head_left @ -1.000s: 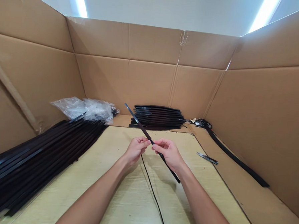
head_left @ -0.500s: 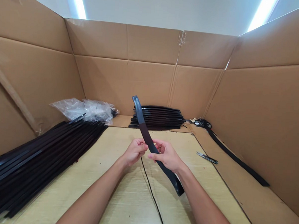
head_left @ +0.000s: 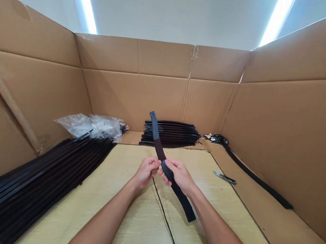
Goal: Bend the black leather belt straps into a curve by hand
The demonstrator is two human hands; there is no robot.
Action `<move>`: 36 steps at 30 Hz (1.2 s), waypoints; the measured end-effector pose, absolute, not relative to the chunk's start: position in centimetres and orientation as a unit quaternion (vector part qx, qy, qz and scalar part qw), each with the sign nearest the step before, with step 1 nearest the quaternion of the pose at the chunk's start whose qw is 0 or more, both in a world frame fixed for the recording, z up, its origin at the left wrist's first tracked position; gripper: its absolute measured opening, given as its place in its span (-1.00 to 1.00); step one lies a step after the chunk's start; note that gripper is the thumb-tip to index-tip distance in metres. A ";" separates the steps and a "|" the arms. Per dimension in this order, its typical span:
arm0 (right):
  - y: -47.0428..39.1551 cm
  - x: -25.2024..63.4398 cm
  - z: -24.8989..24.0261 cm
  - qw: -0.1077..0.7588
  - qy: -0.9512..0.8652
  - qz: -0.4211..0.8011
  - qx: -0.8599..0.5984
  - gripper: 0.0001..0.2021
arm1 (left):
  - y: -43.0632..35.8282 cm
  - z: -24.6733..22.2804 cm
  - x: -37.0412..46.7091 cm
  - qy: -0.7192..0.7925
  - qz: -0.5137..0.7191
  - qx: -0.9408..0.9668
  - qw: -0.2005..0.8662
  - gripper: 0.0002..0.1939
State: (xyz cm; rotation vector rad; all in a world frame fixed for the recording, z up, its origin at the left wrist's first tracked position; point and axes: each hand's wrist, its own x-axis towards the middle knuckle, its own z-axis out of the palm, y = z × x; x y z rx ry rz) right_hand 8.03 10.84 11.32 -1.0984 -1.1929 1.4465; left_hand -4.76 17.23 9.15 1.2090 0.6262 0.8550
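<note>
A long, curved dark strip [head_left: 159, 148], blue-grey toward its far tip and dark brown in the middle, slants across the front of me. My right hand [head_left: 180, 175] is closed around it just below the middle, thumb on top. Close beside that grip, my left hand [head_left: 147, 172] is pinched, its fingertips at the strip's left edge. From under the left fingers a thin black cord [head_left: 164, 209] runs down toward me over the board; where its upper end goes is hidden by the fingers.
Long dark strips [head_left: 53, 171] lie heaped at the left, below a clear plastic bag [head_left: 97, 126]. A stack of shorter strips [head_left: 173, 133] sits at the back. Thread snips [head_left: 225, 177] and one more strip [head_left: 258, 178] lie right. Cardboard walls [head_left: 134, 95] surround the board.
The strip has turned more upright, its near end swinging left and slightly toward me. My right hand's fingers have closed more tightly round it. The whole view has shifted slightly.
</note>
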 end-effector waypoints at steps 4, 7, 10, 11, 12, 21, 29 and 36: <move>11.3 7.9 10.9 0.476 -0.443 0.599 -0.468 -0.26 | 17.1 8.8 -4.3 0.303 0.386 0.540 0.684 -0.44; 11.7 7.8 10.4 0.480 -0.438 0.590 -0.479 -0.30 | 16.9 8.5 -4.1 0.308 0.378 0.540 0.686 -0.42; 12.1 7.7 9.5 0.475 -0.439 0.572 -0.504 -0.31 | 17.0 8.1 -4.1 0.335 0.365 0.550 0.672 -0.40; 12.3 7.6 9.2 0.468 -0.444 0.566 -0.514 -0.29 | 17.2 7.9 -4.1 0.355 0.362 0.558 0.657 -0.39; 12.4 7.6 8.8 0.462 -0.448 0.558 -0.523 -0.27 | 17.3 7.7 -4.2 0.364 0.363 0.566 0.644 -0.39; 13.2 7.1 7.5 0.418 -0.455 0.537 -0.574 -0.50 | 17.9 7.2 -4.2 0.410 0.318 0.649 0.556 -0.27; 13.2 7.3 7.5 0.390 -0.456 0.521 -0.607 -0.58 | 18.5 6.6 -3.9 0.451 0.296 0.686 0.489 -0.22; 13.4 7.7 7.0 0.375 -0.458 0.526 -0.611 -0.53 | 18.3 6.8 -4.1 0.403 0.250 0.724 0.502 -0.48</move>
